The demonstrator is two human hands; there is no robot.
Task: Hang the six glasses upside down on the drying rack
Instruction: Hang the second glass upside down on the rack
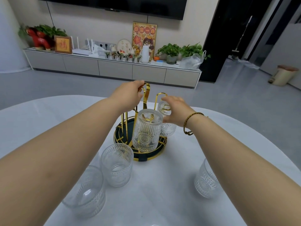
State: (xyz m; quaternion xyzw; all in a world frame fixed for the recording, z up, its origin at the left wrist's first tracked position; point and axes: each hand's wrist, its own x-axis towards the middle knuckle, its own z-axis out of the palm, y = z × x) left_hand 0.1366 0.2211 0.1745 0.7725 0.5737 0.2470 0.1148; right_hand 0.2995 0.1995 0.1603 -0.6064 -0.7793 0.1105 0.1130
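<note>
Two glasses on rack, three upright on tabletop.
Left to right: near-left glass (pixel 84 191) and the glass behind it (pixel 117 165) stand mouth-up on the white tabletop (pixel 48 115). Left hand (pixel 128 95), grip pinched on the top loop of the gold drying rack (pixel 147 95). Front hung glass (pixel 147 130) sits inverted on a prong over the dark round tray (pixel 123 132). Right hand (pixel 176 110), grip curled around the second inverted glass (pixel 166 118) on its prong; bracelet (pixel 189 123) on that wrist. Far-right glass (pixel 206 180) upright, partly behind the forearm.
</note>
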